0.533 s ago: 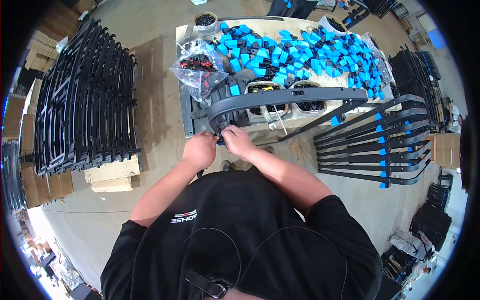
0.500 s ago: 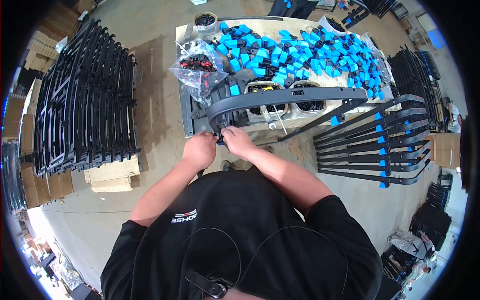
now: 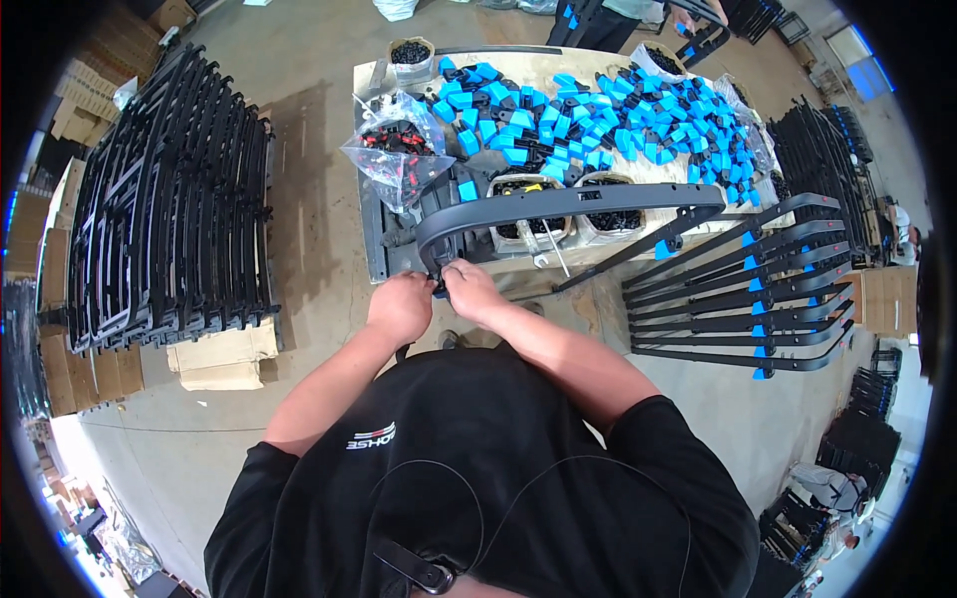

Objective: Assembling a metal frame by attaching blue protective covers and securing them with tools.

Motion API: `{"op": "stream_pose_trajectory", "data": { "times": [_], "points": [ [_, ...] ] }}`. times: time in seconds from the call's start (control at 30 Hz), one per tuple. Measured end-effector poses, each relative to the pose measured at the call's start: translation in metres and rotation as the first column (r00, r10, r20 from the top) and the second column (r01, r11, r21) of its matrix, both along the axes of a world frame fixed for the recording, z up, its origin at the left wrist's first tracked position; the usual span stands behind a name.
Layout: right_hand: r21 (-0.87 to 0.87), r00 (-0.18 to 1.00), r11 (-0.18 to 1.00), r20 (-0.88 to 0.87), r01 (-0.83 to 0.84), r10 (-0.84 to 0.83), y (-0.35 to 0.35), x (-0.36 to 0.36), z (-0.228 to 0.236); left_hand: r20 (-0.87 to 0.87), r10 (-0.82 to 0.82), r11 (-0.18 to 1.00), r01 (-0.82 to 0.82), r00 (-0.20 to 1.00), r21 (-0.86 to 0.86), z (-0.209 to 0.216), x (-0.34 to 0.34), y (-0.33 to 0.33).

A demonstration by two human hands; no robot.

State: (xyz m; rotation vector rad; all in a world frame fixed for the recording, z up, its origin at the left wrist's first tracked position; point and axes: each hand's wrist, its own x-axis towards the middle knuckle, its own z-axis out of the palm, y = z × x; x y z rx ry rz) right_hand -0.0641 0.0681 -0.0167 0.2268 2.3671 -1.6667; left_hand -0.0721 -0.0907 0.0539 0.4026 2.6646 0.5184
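Observation:
A black curved metal frame rests at the near side of the table, its bent end turned down toward me. Both my hands meet at that end, fingers curled in. My right hand grips the frame's lower end. Pressed close beside it, my left hand is closed at a small dark piece; the fingers hide most of it, and I cannot tell its kind. Just behind the frame, an open-ended wrench sticks out over a container of small black parts. A second such container stands beside it.
Blue-and-black plastic parts cover much of the table. A clear bag with red and black pieces lies at its left. Finished-looking black frames with blue parts stand at right. Another frame stack rises at left. A person stands behind the table.
My hands stay at the frame's end with only slight shifts. The view has moved a little, and more of the person beyond the table shows, with a hand at another black frame.

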Motion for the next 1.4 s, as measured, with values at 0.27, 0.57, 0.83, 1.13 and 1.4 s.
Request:
{"op": "stream_pose_trajectory", "data": {
  "times": [0.27, 0.57, 0.83, 1.13, 1.4],
  "points": [
    [-0.180, 0.860, 0.975, 0.509, 0.131, -0.021, 0.002, -0.006, 0.046, -0.005, -0.005, 0.999, 0.005, 1.000, -0.047, 0.004, 0.003, 0.001],
    [0.858, 0.985, 0.505, -0.155, 0.093, 0.082, 0.122, -0.071, 0.041, 0.021, -0.057, 0.997, 0.058, 0.998, -0.046, 0.010, 0.001, 0.000],
    [0.907, 0.984, 0.422, -0.074, -0.001, 0.163, 0.109, -0.076, 0.032, 0.018, 0.049, 0.999, -0.049, 0.999, -0.018, 0.005, 0.006, 0.003],
    [0.885, 0.966, 0.446, 0.010, -0.129, 0.259, 0.124, -0.054, 0.057, -0.001, 0.205, 0.978, -0.204, 0.979, 0.047, 0.006, 0.023, 0.003],
    [0.101, 0.884, 0.878, 0.076, -0.467, 0.462, 0.159, 0.034, 0.074, 0.301, 0.339, 0.746, -0.449, 0.891, 0.491, 0.018, 0.065, 0.029]
  ]
}}
